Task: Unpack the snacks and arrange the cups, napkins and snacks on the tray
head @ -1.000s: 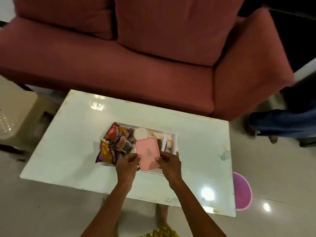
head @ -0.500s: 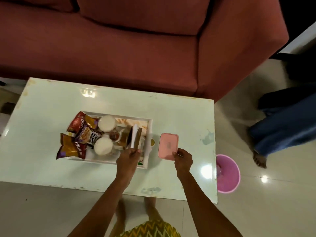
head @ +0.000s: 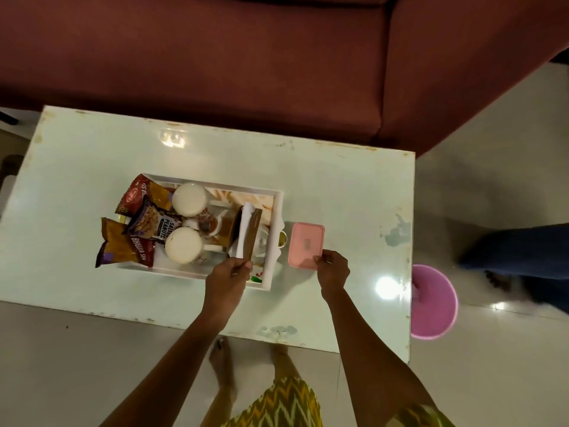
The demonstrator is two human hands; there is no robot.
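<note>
A white tray [head: 275, 241] is lying left of centre on the pale table [head: 354, 192], its long axis running left to right across the frame. A pink lid [head: 305, 248] is lying flat on the table just right of the tray, its long side running up and down the frame. Snack packets [head: 135, 229] are overhanging the tray's left end, two white cups [head: 189, 199] are sitting mouth-down beside them, and a brown napkin holder [head: 251, 234] with a white napkin [head: 243, 232] is standing at the right end. Compared with a second ago, the lid is no longer over the tray's contents but out on the table, and since half a second ago little is changing. The left hand [head: 229, 274] is reaching up from the bottom of the frame, fingers pinching the near end of the napkin holder. The right hand [head: 333, 268] is reaching beside it, fingertips curled and gripping the lid's lower right corner. A red sofa [head: 246, 57] is filling the top and a pink bin [head: 437, 303] is sitting at right.
</note>
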